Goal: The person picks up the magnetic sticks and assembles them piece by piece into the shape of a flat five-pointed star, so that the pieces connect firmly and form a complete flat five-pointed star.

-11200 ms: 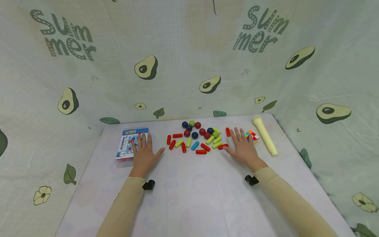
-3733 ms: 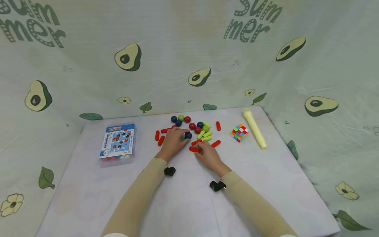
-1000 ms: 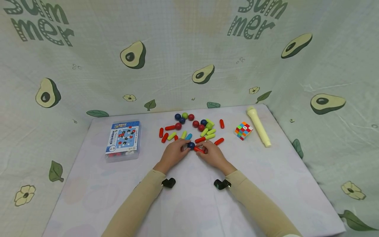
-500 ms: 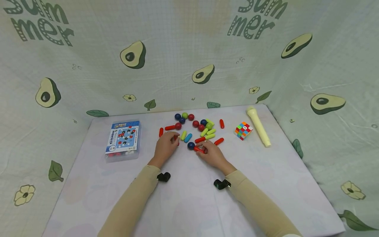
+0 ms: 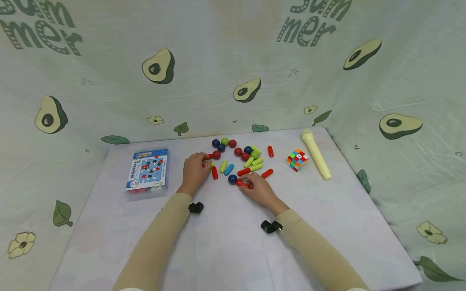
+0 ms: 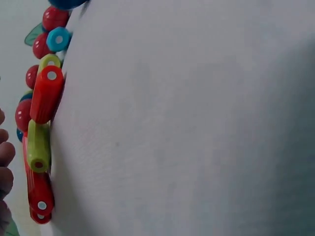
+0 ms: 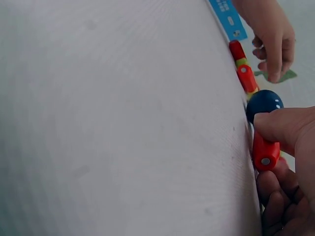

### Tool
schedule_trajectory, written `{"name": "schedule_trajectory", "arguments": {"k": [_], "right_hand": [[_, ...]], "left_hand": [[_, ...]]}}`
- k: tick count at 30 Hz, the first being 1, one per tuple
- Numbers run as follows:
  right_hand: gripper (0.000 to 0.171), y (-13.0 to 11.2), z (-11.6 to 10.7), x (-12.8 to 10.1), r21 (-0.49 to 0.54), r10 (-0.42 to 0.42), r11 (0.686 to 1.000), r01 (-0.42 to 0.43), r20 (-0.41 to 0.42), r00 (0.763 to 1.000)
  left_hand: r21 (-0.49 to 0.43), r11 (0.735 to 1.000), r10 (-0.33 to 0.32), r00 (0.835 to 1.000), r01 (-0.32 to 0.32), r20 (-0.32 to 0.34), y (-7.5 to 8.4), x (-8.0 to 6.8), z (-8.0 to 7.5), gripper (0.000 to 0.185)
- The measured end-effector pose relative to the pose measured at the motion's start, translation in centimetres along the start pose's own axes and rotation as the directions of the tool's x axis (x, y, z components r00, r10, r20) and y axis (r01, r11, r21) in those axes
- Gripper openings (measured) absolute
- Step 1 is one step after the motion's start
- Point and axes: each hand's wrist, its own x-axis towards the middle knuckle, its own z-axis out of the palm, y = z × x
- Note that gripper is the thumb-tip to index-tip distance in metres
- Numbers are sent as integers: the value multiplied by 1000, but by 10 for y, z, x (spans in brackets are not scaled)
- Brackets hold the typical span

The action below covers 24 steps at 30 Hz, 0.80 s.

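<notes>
Red rod [image 5: 242, 184], short w/ rounded ends, lies flat on the table, one end touching the dark blue ball [image 5: 232, 179]. A 2nd red rod [image 5: 206, 159] sits near the pile's left edge, partly hidden.

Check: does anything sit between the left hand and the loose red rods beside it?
Nothing visible. The left hand is already at the red rods, fingers curled over one near the red ball. The right hand pinches another red rod joined to the blue ball.

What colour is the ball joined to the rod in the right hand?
Dark blue ball, clearest in the right wrist view.
</notes>
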Motion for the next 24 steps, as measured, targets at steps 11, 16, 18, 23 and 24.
{"name": "schedule_trajectory", "arguments": {"k": [11,16,18,23,24], "right_hand": [[31,-3,-1,0,-23,1,1000,-1,-16,1000],[31,-3,1,0,-20,3,1000,-4,-12,1000],[31,-2,1,0,-21,3,1000,-4,-10,1000],[31,0,2,0,-22,-1,1000,1,-7,1000],[31,0,2,0,-21,-1,1000,1,-8,1000]], "left_hand": [[116,991,-80,982,60,171,20,-20,2,39],[107,991,-106,969,84,222,21,-22,1,41],[105,991,-106,964,83,242,19,-23,2,44],[57,996,-83,963,71,258,17,-30,2,43],[43,997,-76,962,68,262,17,-32,1,41]]}}
